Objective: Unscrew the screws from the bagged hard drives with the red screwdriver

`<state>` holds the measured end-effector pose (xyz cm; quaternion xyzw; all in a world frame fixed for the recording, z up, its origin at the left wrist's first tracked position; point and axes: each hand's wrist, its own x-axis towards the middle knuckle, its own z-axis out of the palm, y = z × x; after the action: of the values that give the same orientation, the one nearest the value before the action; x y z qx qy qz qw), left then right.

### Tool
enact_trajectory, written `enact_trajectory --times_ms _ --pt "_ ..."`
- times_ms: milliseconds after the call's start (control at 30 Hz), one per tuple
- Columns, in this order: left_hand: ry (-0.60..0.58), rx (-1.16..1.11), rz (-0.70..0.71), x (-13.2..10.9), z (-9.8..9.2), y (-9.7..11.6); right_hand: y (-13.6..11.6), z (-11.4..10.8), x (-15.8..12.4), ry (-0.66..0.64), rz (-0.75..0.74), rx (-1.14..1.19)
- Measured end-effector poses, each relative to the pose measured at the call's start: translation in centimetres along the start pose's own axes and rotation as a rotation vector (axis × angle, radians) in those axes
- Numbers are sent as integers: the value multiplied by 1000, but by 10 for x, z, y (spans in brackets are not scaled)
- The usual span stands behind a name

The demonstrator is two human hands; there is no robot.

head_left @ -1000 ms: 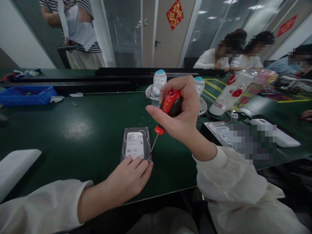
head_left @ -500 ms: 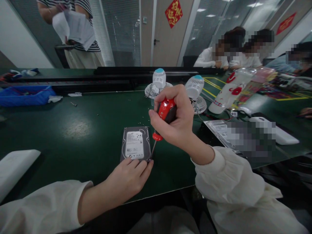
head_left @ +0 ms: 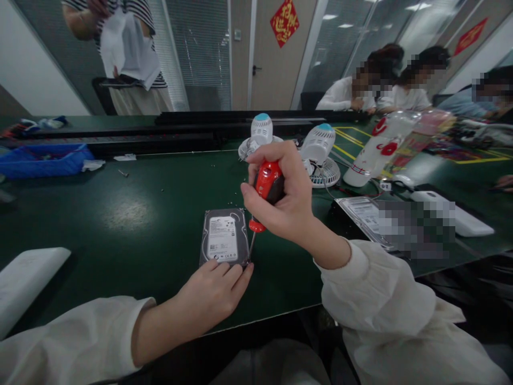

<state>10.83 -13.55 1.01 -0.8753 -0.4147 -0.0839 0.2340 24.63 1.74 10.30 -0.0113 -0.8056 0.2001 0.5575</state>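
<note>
A grey hard drive (head_left: pixel 223 237) with a white label lies flat on the dark green table (head_left: pixel 132 224). My left hand (head_left: pixel 208 297) rests at its near edge, fingers pressed on the near right corner. My right hand (head_left: pixel 282 195) is wrapped round the red and black handle of a screwdriver (head_left: pixel 267 184). The screwdriver stands almost upright, and its thin shaft runs down to the drive's near right corner, just by my left fingertips.
Two small white fans (head_left: pixel 320 149) stand behind the drive, with a white bottle (head_left: pixel 377 152) lying to their right. Another drive (head_left: pixel 363 214) lies to the right. A blue bin (head_left: pixel 42 159) is far left, a white block (head_left: pixel 28 278) near left. A person holding papers (head_left: pixel 128 48) stands beyond; several people sit at the far right.
My right hand with the screwdriver has dropped lower and shifted slightly left, bringing the tip onto the drive's near right corner. My left hand has stayed put. The standing person has moved the papers.
</note>
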Motion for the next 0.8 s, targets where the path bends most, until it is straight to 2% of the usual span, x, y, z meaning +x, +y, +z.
enact_trajectory --times_ms 300,433,533,600,667,800 --pt "-6 1 -3 1 -3 -1 1 0 1 0 13 -60" --pt "-23 8 1 1 -3 -1 -6 -7 9 -170 -13 -193" --pt "-43 2 5 0 -2 -1 -15 -17 19 -307 66 -411" --pt "-41 -1 7 0 -2 -1 -19 -25 25 -353 124 -517" --pt "-29 -3 9 0 -3 -1 -19 -32 31 -394 114 -498" --pt "-23 -18 1 1 -5 -1 -15 -41 42 -577 5 -259"
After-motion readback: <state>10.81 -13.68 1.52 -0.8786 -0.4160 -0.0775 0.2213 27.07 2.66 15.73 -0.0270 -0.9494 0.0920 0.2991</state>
